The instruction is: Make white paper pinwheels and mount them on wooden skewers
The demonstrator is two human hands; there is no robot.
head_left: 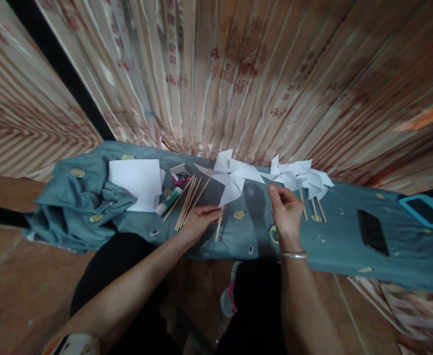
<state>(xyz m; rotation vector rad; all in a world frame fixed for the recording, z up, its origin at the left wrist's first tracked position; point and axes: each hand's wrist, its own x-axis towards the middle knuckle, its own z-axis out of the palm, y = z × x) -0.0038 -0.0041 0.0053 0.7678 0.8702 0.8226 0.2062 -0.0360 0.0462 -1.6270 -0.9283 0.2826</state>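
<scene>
My left hand (203,220) is closed round the wooden stick of a white paper pinwheel (234,176), holding it upright above the cloth. A shiny pin head shows at the pinwheel's centre. To its right, my right hand (285,204) is raised with thumb and forefinger pressed together; whatever they pinch, if anything, is too small to make out. Beyond that hand, several more white pinwheels (300,176) lie overlapping on their sticks. Left of my left hand are several loose wooden sticks (187,204), a green and white glue stick (170,200) and a small open box of pins (181,177).
A stack of white paper (137,180) lies at the left on the blue-green cloth (238,241). A roll of tape (273,234) sits by my right wrist. At the right lie a dark phone (373,232) and a blue-framed device (427,210). A patterned curtain (234,74) hangs behind.
</scene>
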